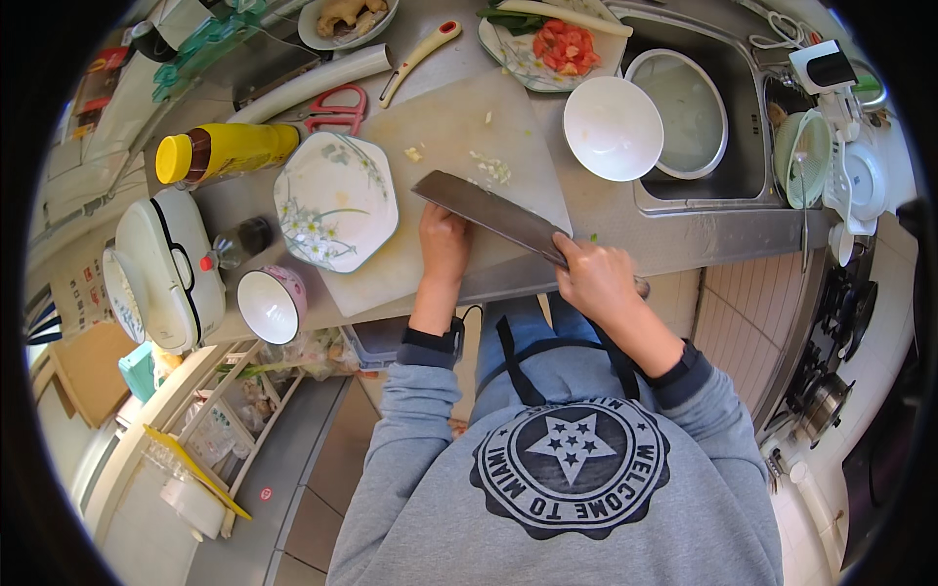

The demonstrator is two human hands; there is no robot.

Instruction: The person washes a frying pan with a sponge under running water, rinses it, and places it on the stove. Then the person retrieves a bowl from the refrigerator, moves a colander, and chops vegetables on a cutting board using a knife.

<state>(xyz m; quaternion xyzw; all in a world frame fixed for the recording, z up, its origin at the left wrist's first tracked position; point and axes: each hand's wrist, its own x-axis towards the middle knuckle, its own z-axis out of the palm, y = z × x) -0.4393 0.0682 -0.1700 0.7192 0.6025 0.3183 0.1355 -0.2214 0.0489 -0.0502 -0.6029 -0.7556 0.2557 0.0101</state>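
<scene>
My right hand [599, 272] grips a cleaver [492, 214] by its handle end, and the broad blade slants up to the left over a pale cutting board [440, 139]. Under the blade's far part is my left hand [445, 238], its fingertips hidden by the metal, so whether they touch it cannot be told. Just beyond the blade lie finely chopped pale bits [492, 168], with a smaller clump [413, 154] to their left. A floral plate [337, 201] overlaps the board's left side. At the right, a white bowl [613, 128] sits partly over a round, liquid-filled basin [681, 113].
Chopped red pieces [566, 47] lie on a plate at the back. Red-handled scissors [338, 108], a peeler [419, 64] and a yellow-labelled bottle [242, 150] are at the back left. A small bowl [269, 306] stands near the front edge; a steel sink [740, 139] is right.
</scene>
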